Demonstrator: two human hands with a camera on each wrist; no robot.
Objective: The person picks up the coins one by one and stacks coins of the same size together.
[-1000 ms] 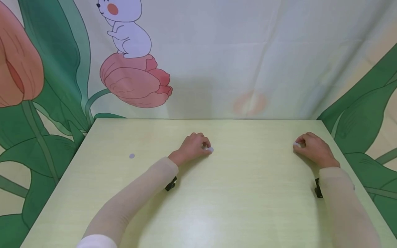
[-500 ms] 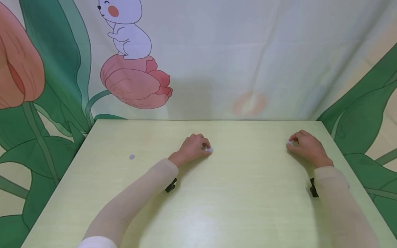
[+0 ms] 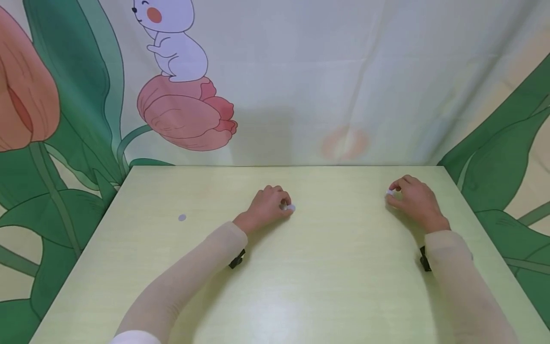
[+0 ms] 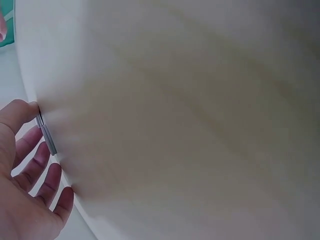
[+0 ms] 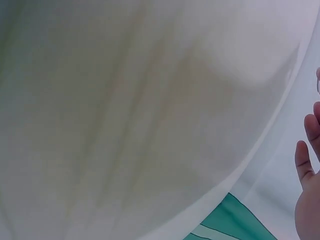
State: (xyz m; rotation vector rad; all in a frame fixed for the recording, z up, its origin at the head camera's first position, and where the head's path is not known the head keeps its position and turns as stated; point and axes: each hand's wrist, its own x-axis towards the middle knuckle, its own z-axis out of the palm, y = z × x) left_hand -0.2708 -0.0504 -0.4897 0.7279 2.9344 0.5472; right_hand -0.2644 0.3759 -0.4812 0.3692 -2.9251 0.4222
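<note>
In the head view my left hand [image 3: 267,206] rests low on the table, its thumb and finger pinching small silver coins [image 3: 291,208]. The left wrist view shows two thin coins [image 4: 47,137] edge-on, overlapping, with the thumb at the upper one's end and the other fingers [image 4: 50,182] spread below. To the right, my right hand [image 3: 414,198] pinches a similar coin [image 3: 389,192] between thumb and forefinger, close over the table. In the right wrist view only part of the right hand [image 5: 310,200] shows at the right edge. Another coin [image 3: 182,217] lies flat on the table at left.
The pale yellow table [image 3: 326,286] ends at the back against a hanging cloth [image 3: 301,71] printed with flowers and a white animal. Black camera mounts [image 3: 237,259] sit under both wrists.
My right hand has moved left and slightly toward the back edge, carrying its coin. My left hand and the coin lying at left have stayed in place.
</note>
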